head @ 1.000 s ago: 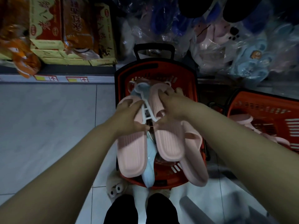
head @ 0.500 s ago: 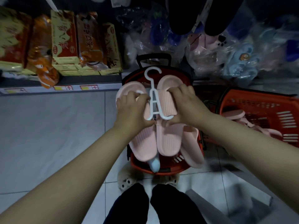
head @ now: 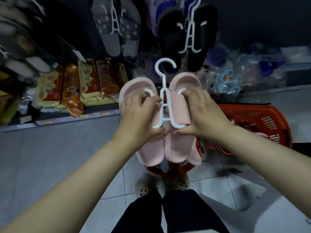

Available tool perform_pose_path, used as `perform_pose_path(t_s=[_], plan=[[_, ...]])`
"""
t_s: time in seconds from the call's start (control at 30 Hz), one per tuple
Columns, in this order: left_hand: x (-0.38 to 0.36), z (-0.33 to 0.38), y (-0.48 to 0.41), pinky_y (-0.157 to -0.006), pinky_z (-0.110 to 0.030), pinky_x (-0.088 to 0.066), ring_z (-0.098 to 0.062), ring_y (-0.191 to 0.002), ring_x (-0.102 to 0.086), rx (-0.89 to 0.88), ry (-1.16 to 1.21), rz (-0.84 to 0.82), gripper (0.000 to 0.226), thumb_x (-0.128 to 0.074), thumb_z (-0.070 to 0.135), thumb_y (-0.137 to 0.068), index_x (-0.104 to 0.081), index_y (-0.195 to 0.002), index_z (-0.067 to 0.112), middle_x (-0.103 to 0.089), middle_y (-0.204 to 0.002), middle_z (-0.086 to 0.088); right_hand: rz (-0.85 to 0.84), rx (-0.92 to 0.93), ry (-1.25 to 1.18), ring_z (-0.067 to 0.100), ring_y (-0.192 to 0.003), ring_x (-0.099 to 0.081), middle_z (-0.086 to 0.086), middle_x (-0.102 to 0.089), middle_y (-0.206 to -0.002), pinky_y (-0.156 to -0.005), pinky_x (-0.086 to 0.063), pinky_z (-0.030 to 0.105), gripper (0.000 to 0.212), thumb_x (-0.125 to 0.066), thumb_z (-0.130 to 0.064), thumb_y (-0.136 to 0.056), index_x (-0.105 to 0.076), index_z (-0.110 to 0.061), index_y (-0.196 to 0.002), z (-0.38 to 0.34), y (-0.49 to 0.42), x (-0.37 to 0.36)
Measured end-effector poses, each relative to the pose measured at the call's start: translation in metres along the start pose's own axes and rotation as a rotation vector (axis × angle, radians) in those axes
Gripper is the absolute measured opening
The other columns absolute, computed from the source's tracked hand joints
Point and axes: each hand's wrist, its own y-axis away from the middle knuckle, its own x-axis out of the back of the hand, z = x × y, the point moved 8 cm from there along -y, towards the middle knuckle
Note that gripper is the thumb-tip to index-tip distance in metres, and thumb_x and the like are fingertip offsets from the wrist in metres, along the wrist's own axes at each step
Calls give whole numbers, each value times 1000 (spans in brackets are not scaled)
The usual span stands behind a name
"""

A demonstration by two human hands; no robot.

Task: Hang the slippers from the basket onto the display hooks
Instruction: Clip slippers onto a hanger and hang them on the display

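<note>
- Skipping boxed goods on the low shelf at far left, not part of the job.
- Noting grey slippers already hanging on a white hanger, upper left.
- Gripping with left hand, fingers curled round the left slipper and the hanger's left loop.
- Holding pink slippers upright on white hanger, raised above the red basket, hook end up and free, just below black slippers already hung.
- Gripping with right hand, fingers wrapped over the right slipper, thumb pinching at the hanger's lower loop.
- Leaving second basket at right, pink stock partly showing inside.
- Judging progress: pair lifted out, not yet hooked; display hook itself out of sight; more stock apparently waiting.
- Comparing with half a second ago: pair sitting higher, clear of the basket rim; view tilting up, hung pairs now showing.
</note>
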Motion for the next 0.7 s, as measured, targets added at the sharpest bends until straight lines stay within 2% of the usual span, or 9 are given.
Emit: perform_pose_path(t_s=[0.17,0.23,0.3,0.5,0.63,0.7], plan=[[66,41,-10,-86,-48,-40,-25,-103,-36,-104,-19,42,79,-85,39,-51,-57,-121,15,-50,-111,-16,97,-9,14,29,-106,-41,15,-43,-116,-83,-42,39,92,-66,-59,-53,-41,-4,-124,-20,10,76],[88,54,-14,-89,-47,-38,-25,-106,-36,-148,-7,21,77,-74,50,-56,-53,-124,19,-47,-114,-13,141,-19,14,26,-106,-39,13,-42,-115,-81,-41,36,88,-66,-55,-56,-39,-7,-124,-25,16,103],[109,66,-18,-90,-47,-39,-27,-108,-38,-218,5,7,77,-71,53,-59,-48,-126,24,-45,-117,-10,186,-36,17,24,-106,-38,12,-41,-116,-82,-39,33,87,-67,-53,-56,-39,-7,-124,-30,22,128],[162,98,-36,-92,-41,-30,-27,-111,-38,-348,21,57,84,-87,43,-51,-50,-124,25,-45,-121,-10,293,-68,53,23,-106,-39,11,-41,-118,-84,-32,28,85,-68,-56,-60,-41,-7,-123,-41,33,191],[187,117,-53,-95,-38,-26,-26,-113,-37,-401,65,63,83,-85,41,-53,-44,-125,27,-44,-123,-9,353,-63,69,21,-106,-36,9,-40,-122,-82,-34,29,90,-66,-64,-59,-39,-8,-125,-38,32,229],[196,124,-62,-96,-38,-32,-26,-115,-39,-404,89,65,82,-82,41,-55,-41,-124,29,-43,-125,-8,368,-72,52,20,-105,-36,7,-38,-122,-77,-37,32,94,-65,-67,-55,-38,-9,-125,-32,28,246]])
